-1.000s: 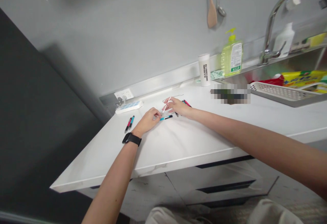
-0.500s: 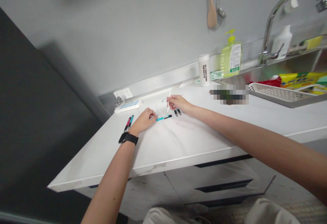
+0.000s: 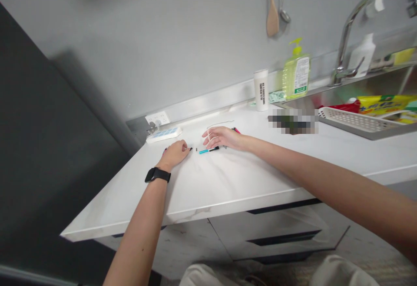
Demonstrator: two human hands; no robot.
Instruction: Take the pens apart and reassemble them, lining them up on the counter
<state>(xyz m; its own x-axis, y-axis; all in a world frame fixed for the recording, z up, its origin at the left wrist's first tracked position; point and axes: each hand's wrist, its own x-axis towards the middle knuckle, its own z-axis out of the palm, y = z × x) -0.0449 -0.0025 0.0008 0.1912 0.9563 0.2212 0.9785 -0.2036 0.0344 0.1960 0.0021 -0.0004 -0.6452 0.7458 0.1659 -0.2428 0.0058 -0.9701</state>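
Observation:
My left hand (image 3: 177,152) rests on the white counter with its fingers pinched on a small black piece (image 3: 191,149). Just right of these fingertips lies a tiny dark piece (image 3: 196,149). A blue-and-black pen barrel (image 3: 204,151) lies between my hands, nearest to the right one. Above it, my right hand (image 3: 221,137) is curled around a thin white pen refill (image 3: 209,135), which slants between the fingers. Behind that hand a pink pen part (image 3: 236,130) shows. The left hand mostly hides another pen (image 3: 164,151).
A power strip (image 3: 164,134) lies near the wall socket (image 3: 157,118). A white canister (image 3: 261,90) and a yellow-green soap bottle (image 3: 296,74) stand at the back. To the right are a perforated white tray (image 3: 358,118), the sink and its faucet (image 3: 345,34). A thin wire (image 3: 221,123) lies behind my right hand.
My left hand has drawn left, away from the blue barrel, and covers most of the pens there. My right hand has shifted slightly left and turned lower, with the white refill in it.

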